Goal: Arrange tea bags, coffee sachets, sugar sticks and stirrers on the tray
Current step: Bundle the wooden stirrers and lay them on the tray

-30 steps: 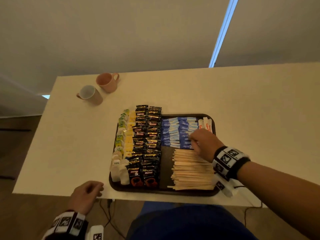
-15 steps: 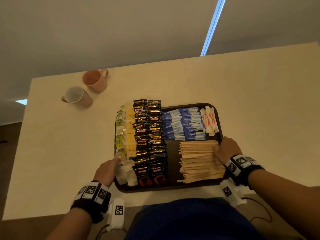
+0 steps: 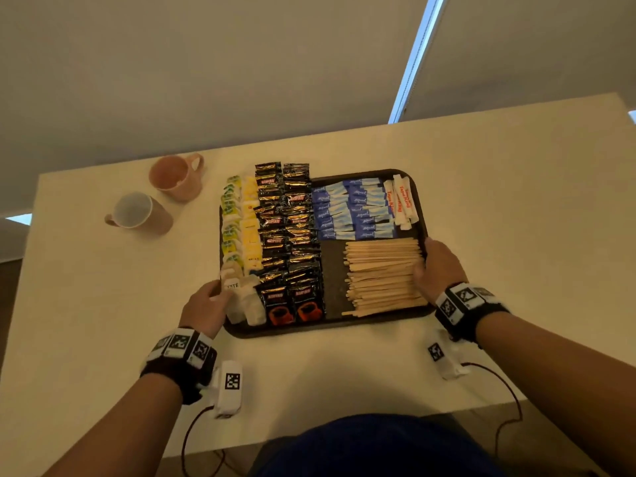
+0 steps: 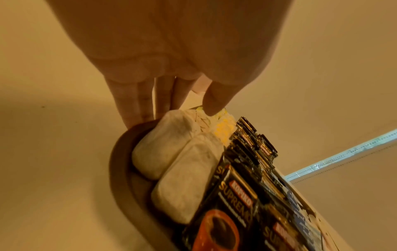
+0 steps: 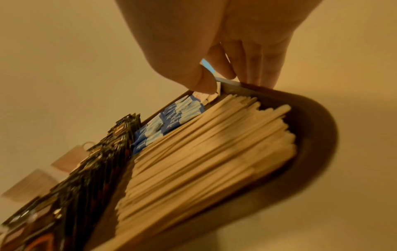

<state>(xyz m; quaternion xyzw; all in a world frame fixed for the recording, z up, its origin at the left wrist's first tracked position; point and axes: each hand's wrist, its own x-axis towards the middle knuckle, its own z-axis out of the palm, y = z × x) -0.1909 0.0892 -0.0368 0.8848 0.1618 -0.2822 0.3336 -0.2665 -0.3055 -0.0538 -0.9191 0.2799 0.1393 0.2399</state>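
A dark brown tray (image 3: 330, 330) lies on the table. Rows of tea bags (image 3: 237, 228) fill its left side, with black coffee sachets (image 3: 289, 235) beside them. Blue sugar sticks (image 3: 351, 211) and white sugar sticks (image 3: 401, 201) fill the far right; wooden stirrers (image 3: 382, 277) lie in the near right. My left hand (image 3: 206, 308) grips the tray's left rim (image 4: 120, 169), with the thumb (image 4: 212, 101) over the tea bags (image 4: 163, 149) and the fingers outside. My right hand (image 3: 440, 266) grips the right rim (image 5: 318, 135), with the thumb (image 5: 199, 79) inside by the stirrers (image 5: 204, 152).
Two mugs stand on the table to the far left of the tray, a pink mug (image 3: 175, 177) and a brownish mug (image 3: 137, 213) with a pale inside. The table's front edge (image 3: 309, 438) is close to my body. Cables hang from both wrist cameras.
My left hand rose from the table's front edge to the tray's left rim. My right hand left the sugar sticks and moved to the tray's right rim.
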